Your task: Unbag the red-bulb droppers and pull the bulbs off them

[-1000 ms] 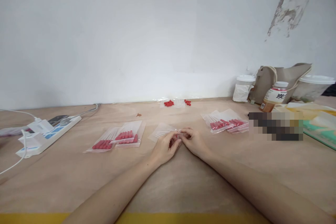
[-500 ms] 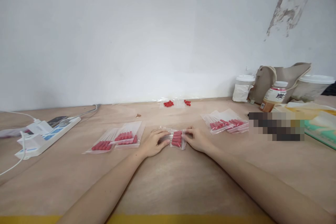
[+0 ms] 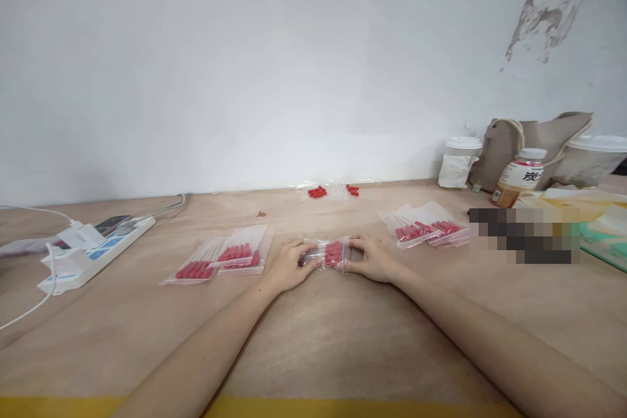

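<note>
A small clear plastic bag (image 3: 334, 253) with several red stick-like pieces inside lies between my two hands in the middle of the table. My left hand (image 3: 294, 263) grips its left end between thumb and fingers. At the bag's right end, the thumb and fingers of my right hand (image 3: 372, 258) close on the edge beside the red pieces. To the left of my left hand is a group of overlapping zip bags (image 3: 196, 261) holding similar red pieces. Another pile of such bags (image 3: 421, 225) lies beyond my right hand.
Loose red pieces (image 3: 317, 192) rest on clear plastic near the wall. A white power strip (image 3: 122, 241) with chargers and cables stands at left. On the right are a drink bottle (image 3: 520, 177), a lidded cup (image 3: 458, 163), a grey bag (image 3: 490, 157) and a blurred dark patch.
My right thumb and fingers have closed further onto the bag's right end. The red pieces inside look more bunched and tilted. The whole view has shifted slightly.
</note>
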Action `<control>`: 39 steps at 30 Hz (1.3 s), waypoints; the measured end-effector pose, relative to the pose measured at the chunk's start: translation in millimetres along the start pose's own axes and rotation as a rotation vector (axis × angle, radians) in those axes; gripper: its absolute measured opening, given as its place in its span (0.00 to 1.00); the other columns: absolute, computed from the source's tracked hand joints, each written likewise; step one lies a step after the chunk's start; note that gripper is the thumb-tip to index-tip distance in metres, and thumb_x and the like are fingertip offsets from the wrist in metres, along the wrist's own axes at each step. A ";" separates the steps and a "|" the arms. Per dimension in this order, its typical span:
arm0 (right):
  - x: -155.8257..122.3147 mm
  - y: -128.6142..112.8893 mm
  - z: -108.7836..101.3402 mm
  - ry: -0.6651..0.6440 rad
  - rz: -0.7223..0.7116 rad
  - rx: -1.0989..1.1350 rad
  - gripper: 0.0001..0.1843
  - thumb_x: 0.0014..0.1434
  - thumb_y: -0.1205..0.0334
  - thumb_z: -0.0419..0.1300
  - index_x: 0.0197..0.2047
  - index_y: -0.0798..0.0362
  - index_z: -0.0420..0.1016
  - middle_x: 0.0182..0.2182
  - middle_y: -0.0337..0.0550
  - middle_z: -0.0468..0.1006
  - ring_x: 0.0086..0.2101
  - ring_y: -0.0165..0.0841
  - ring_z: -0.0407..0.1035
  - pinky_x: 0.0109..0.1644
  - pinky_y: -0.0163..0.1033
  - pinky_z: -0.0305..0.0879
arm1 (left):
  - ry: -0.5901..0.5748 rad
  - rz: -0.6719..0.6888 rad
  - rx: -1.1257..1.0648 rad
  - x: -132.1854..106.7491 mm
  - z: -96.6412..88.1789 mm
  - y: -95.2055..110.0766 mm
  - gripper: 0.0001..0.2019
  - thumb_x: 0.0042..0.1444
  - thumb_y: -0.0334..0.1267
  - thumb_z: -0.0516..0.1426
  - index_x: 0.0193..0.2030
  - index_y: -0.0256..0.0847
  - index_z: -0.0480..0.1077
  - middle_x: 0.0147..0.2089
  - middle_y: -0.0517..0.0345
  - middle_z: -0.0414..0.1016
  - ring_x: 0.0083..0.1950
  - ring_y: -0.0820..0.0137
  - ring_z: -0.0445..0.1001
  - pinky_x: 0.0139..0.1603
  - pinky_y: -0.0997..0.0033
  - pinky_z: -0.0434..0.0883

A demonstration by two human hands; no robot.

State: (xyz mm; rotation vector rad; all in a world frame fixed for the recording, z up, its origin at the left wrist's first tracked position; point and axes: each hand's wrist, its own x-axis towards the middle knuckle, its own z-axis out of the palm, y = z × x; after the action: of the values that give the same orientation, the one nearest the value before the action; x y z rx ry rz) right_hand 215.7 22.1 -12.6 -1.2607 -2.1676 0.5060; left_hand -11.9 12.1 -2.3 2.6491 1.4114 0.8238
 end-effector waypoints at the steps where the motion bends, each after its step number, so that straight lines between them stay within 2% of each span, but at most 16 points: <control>1: 0.0 0.4 0.3 0.008 -0.009 0.001 0.28 0.43 0.40 0.59 0.48 0.41 0.70 0.46 0.44 0.69 0.49 0.43 0.60 0.52 0.51 0.50 | 0.000 -0.006 -0.001 0.1 -0.1 0.1 0.16 0.54 0.49 0.52 0.44 0.42 0.70 0.41 0.56 0.73 0.43 0.66 0.70 0.46 0.67 0.65; 9: -0.6 3.1 2.2 0.040 -0.076 0.050 0.22 0.45 0.45 0.60 0.44 0.43 0.74 0.45 0.43 0.68 0.48 0.41 0.60 0.52 0.48 0.54 | 0.024 -0.028 0.012 -0.5 -0.9 1.9 0.17 0.53 0.50 0.53 0.42 0.42 0.71 0.38 0.56 0.74 0.40 0.67 0.71 0.43 0.68 0.65; 14: 0.8 4.7 4.7 0.094 -0.120 0.090 0.13 0.45 0.50 0.62 0.32 0.49 0.76 0.39 0.42 0.69 0.44 0.37 0.63 0.50 0.45 0.56 | 0.031 -0.011 0.038 -0.6 -1.3 1.7 0.17 0.52 0.50 0.53 0.41 0.42 0.71 0.37 0.56 0.74 0.39 0.67 0.71 0.42 0.69 0.66; 21: 1.6 4.4 4.1 0.032 -0.164 0.210 0.18 0.44 0.56 0.64 0.39 0.51 0.70 0.35 0.38 0.72 0.36 0.32 0.64 0.40 0.38 0.59 | 0.036 0.008 0.046 -0.9 -0.6 0.8 0.16 0.53 0.50 0.54 0.41 0.42 0.71 0.36 0.57 0.74 0.38 0.68 0.71 0.42 0.68 0.65; 26: 4.8 9.3 9.3 -0.045 -0.191 0.328 0.17 0.46 0.59 0.62 0.40 0.53 0.68 0.36 0.39 0.73 0.36 0.31 0.66 0.42 0.38 0.60 | 0.048 0.044 0.024 -0.9 -0.9 0.5 0.15 0.52 0.49 0.55 0.41 0.43 0.71 0.37 0.58 0.74 0.40 0.67 0.71 0.44 0.67 0.64; 31: 4.8 7.7 9.2 -0.037 -0.210 0.387 0.12 0.47 0.63 0.60 0.38 0.53 0.69 0.36 0.40 0.74 0.37 0.31 0.67 0.43 0.38 0.62 | 0.038 0.051 0.016 -0.8 -1.0 -0.1 0.15 0.50 0.49 0.57 0.41 0.43 0.71 0.36 0.58 0.74 0.39 0.68 0.71 0.44 0.67 0.64; 33: 4.0 5.8 8.0 -0.030 -0.224 0.393 0.13 0.47 0.63 0.60 0.38 0.52 0.69 0.37 0.40 0.73 0.38 0.31 0.67 0.43 0.37 0.62 | 0.036 0.046 0.014 -0.9 -0.9 -0.2 0.16 0.50 0.50 0.57 0.41 0.43 0.71 0.36 0.58 0.74 0.39 0.68 0.71 0.43 0.68 0.64; 37: 4.3 4.7 9.9 -0.029 -0.170 0.362 0.14 0.44 0.58 0.64 0.35 0.53 0.69 0.30 0.37 0.73 0.32 0.30 0.66 0.38 0.36 0.62 | 0.037 0.038 0.013 -1.0 -1.2 0.1 0.15 0.51 0.49 0.56 0.41 0.43 0.71 0.35 0.58 0.73 0.38 0.69 0.71 0.42 0.70 0.64; 39: 5.2 5.1 12.2 -0.021 -0.155 0.375 0.13 0.45 0.57 0.63 0.33 0.53 0.68 0.27 0.36 0.72 0.30 0.29 0.66 0.36 0.35 0.61 | 0.029 0.043 0.008 -0.9 -1.5 0.4 0.15 0.51 0.49 0.56 0.41 0.43 0.71 0.35 0.58 0.73 0.37 0.69 0.71 0.41 0.70 0.64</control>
State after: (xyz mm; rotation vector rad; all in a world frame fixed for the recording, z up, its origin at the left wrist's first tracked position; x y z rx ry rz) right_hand 209.1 28.6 -23.3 -0.8808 -2.0445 0.8178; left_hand -12.7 10.8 -1.3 2.6932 1.3718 0.8654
